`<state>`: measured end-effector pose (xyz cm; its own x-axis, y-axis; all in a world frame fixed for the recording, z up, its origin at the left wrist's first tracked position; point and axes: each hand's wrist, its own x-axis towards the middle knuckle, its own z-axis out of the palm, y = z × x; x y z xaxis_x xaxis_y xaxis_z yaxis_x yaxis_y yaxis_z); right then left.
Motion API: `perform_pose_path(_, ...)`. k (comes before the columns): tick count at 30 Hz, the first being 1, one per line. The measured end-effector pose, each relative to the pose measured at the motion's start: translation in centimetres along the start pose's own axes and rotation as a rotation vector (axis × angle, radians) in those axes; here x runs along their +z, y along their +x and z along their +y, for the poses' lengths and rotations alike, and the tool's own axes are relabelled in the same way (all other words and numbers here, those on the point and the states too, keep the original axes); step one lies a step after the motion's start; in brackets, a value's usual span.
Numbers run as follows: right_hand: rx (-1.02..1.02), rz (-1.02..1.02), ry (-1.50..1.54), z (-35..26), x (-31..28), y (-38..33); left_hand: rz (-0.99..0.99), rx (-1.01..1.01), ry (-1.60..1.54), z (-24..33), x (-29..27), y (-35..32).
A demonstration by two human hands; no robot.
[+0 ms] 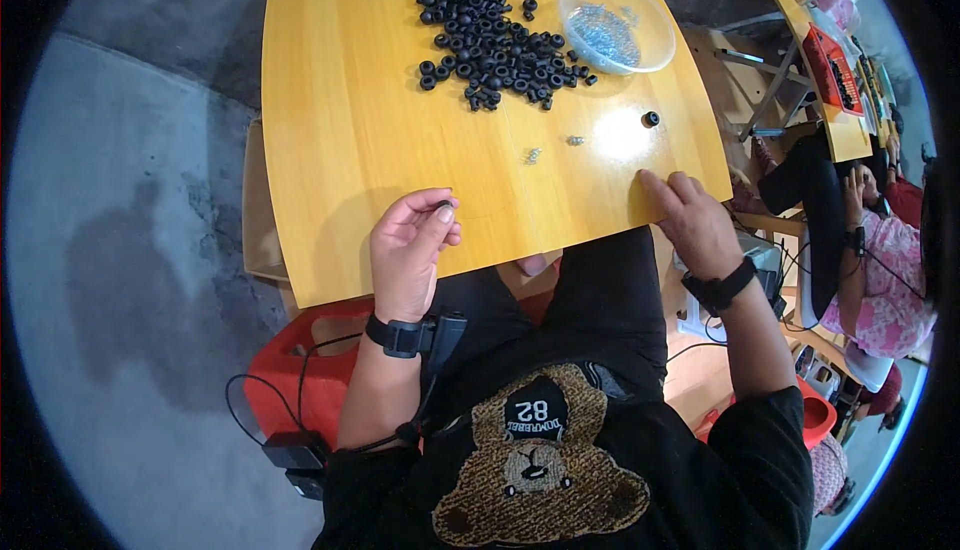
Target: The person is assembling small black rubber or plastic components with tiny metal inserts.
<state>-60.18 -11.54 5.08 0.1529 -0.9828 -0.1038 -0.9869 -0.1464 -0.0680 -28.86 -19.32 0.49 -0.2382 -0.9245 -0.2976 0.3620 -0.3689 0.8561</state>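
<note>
Black rubber ring (443,208), small, pinched between thumb and fingertips of the left hand (410,250), raised palm-up over the near edge of the yellow wooden table (340,130); it may carry a small metal part, too tiny to tell. Right hand (692,220): empty, fingers loosely together, tips resting on the table near its right edge. Further out: two small metal screws (553,148), one stray black ring (651,118). Farthest: heap of black rings (485,30); clear bowl (640,50) of metal screws beside it.
</note>
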Motion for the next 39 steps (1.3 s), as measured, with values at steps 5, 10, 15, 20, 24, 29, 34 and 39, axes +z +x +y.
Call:
perform_pose_path(5, 0.128, -0.077, 0.161, -0.5, -3.6, 0.9, -0.007, 0.007, 0.007, 0.1, 0.1, 0.1)
perform_pose_path(10, -0.058, 0.139, 0.374, -4.1, -2.1, 5.7, 0.002, 0.019, 0.014, 0.2, 0.2, 0.2)
perform_pose_path(15, -0.271, 0.278, 0.441, -6.6, -0.5, 10.1, 0.005, 0.013, 0.007, 0.3, 0.2, 0.2)
perform_pose_path(20, -0.260, 0.181, 0.366, -7.2, 1.0, 10.9, 0.000, -0.001, -0.005, 0.3, 0.1, 0.2)
perform_pose_path(24, -0.204, 0.173, 0.351, -7.5, 1.1, 11.1, 0.002, -0.003, -0.002, 0.2, -0.1, 0.2)
perform_pose_path(29, -0.037, 0.192, 0.572, -7.5, 1.1, 10.6, -0.018, 0.001, -0.027, 0.2, -0.2, 0.3)
perform_pose_path(34, 0.043, 0.330, 0.606, -7.4, 2.0, 10.0, -0.023, -0.003, -0.024, 0.2, -0.3, 0.3)
perform_pose_path(39, 0.113, 0.299, 0.653, -7.9, 1.6, 9.6, -0.040, 0.022, -0.035, 0.1, -0.4, 0.4)
